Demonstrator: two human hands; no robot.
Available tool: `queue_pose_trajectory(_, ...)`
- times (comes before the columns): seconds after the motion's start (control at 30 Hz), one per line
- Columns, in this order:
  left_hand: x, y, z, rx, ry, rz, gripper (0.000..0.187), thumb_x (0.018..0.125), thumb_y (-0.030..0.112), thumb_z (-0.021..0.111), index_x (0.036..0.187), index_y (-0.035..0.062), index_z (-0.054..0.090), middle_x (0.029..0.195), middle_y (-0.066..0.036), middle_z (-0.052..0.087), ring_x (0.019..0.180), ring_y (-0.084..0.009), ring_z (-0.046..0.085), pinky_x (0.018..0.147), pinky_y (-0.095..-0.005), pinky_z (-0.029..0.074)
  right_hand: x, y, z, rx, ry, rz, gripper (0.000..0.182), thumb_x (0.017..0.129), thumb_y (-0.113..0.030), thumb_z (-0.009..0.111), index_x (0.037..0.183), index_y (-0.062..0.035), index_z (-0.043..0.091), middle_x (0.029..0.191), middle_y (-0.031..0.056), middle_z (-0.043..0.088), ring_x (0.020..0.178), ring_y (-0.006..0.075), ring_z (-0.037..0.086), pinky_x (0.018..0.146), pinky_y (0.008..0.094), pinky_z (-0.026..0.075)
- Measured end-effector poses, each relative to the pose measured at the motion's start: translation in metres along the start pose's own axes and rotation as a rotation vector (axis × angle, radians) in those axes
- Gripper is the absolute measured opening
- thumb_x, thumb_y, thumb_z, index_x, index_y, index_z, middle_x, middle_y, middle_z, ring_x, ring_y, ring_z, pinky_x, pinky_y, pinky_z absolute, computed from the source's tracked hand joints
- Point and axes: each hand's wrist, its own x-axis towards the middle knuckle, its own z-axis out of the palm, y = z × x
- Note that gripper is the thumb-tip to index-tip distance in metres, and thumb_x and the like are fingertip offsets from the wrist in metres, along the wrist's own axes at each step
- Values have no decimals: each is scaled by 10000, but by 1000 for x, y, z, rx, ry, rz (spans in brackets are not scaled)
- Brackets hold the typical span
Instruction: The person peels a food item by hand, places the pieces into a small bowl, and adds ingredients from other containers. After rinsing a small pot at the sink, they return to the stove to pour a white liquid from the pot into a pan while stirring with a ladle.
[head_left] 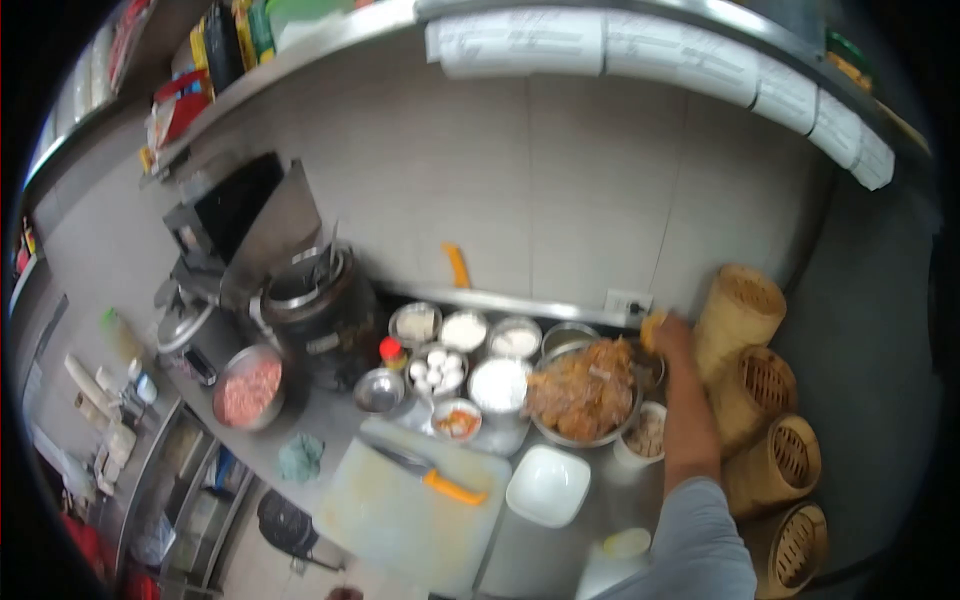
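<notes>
Grey sleeve (700, 535) nearest, one right hand (675, 336) meets one yellow object (652, 332), two o'clock from one heaped bowl (592, 441), long axis seemingly twelve-to-six; blur obscures the grip. Left hand out of frame; four bamboo steamer stacks (752, 485) stand at three o'clock.

The head camera looks forward and steeply down from above the near side of the heaped metal bowl (582, 441), close enough to span the bench (525, 562) around it and the wall (585, 180) behind.
</notes>
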Motion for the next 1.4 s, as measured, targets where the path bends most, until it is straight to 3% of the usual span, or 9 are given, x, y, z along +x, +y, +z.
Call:
queue_pose_trajectory(0.13, 51, 35, 13, -200, 23, 184, 154, 835, 121, 649, 832, -31, 627, 766, -137, 646, 713, -207, 622, 682, -320, 504, -73, -86, -109, 378, 69, -433, 279, 847, -226, 583, 1022, -9, 589, 930, 184, 663, 858, 339, 634, 757, 391, 505)
queue_pose_trajectory(0.27, 96, 99, 36, -550, -154, 407, 86, 855, 52, 646, 906, -5, 606, 862, -76, 635, 808, -146, 626, 749, -281, 507, -255, -210, -127, 691, -342, -673, 205, 830, -162, 625, 1008, -61, 621, 854, 142, 662, 756, 206, 628, 712, 321, 499)
queue_pose_trajectory(0.3, 109, 107, 41, -568, -172, 497, 134, 855, 57, 646, 968, 8, 592, 867, -57, 623, 786, -127, 607, 708, -264, 491, -287, -222, -99, 636, -802, -573, 224, 820, -200, 644, 1021, -101, 631, 846, 114, 662, 756, 179, 634, 707, 312, 500)
queue_pose_trajectory(0.43, 156, 117, 53, -818, -366, 392, 215, 867, 61, 641, 1068, 43, 568, 880, -18, 568, 812, -107, 563, 722, -245, 469, -430, -285, 5, 249, -866, -816, 332, 790, -205, 672, 1109, -141, 602, 944, 146, 666, 854, 337, 634, 771, 406, 498)
queue_pose_trajectory(0.53, 192, 95, 61, -704, -311, 429, 215, 846, 65, 660, 1035, 37, 562, 860, -22, 563, 768, -105, 556, 650, -252, 456, -467, -307, 2, 593, -976, -870, 404, 806, -184, 659, 1185, -94, 551, 981, 173, 649, 920, 354, 615, 808, 433, 480)
queue_pose_trajectory(0.57, 216, 56, 81, -346, -189, 503, 226, 817, 94, 698, 976, 27, 553, 817, -20, 575, 703, -118, 559, 612, -262, 454, -473, -294, 26, 551, -689, -931, 437, 819, -143, 630, 1224, -38, 502, 993, 201, 625, 936, 363, 598, 813, 460, 468)
queue_pose_trajectory(0.87, 239, 37, 66, -610, -194, 321, 143, 797, 57, 655, 872, -10, 554, 729, -88, 635, 650, -140, 616, 596, -294, 485, -467, -272, 89, 38, -587, -789, 499, 775, -43, 587, 1241, -5, 414, 1027, 198, 566, 940, 369, 566, 855, 443, 454)
queue_pose_trajectory(1.13, 253, 74, 70, -970, -440, 202, 151, 802, 53, 649, 895, -16, 552, 720, -94, 623, 644, -141, 624, 568, -273, 489, -492, -273, 1, 382, -751, -53, 370, 887, -277, 521, 1147, -23, 456, 884, 264, 632, 859, 418, 621, 745, 462, 482)
queue_pose_trajectory(1.4, 252, 33, 104, -764, -230, 458, 100, 815, -44, 601, 903, -24, 558, 778, -91, 621, 589, -124, 597, 526, -243, 485, -559, -300, 1, 194, -729, -303, 273, 934, -272, 481, 1065, -32, 477, 728, 220, 627, 703, 423, 615, 672, 498, 482)
